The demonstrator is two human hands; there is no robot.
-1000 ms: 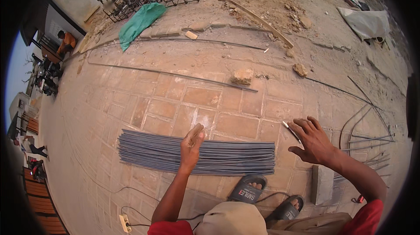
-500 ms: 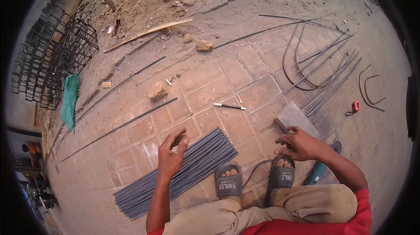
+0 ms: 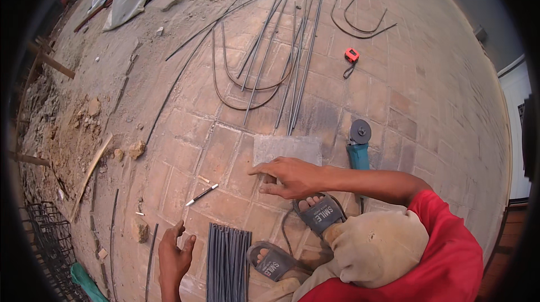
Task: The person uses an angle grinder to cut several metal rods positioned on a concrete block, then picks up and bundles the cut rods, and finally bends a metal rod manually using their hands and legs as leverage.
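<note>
My left hand hovers left of a bundle of cut steel rods, thumb and fingers apart, nothing in it. My right hand reaches across in front of my feet with its fingers loosely stretched, also holding nothing. Just beyond it lies a flat grey slab, its near edge partly hidden by the hand. A black and white marker rests on the paving between my hands. To the right of the slab is a teal angle grinder with a dark disc, partly covered by my right forearm.
Several long steel rods and bent U-shaped bars lie beyond the slab. A red tape measure sits at the far right. Stones, a wooden strip and steel cages are along the left.
The view has swung to the right, so the rod bundle now appears upright at the lower edge and the grinder shows more fully. Both hands stay empty.
</note>
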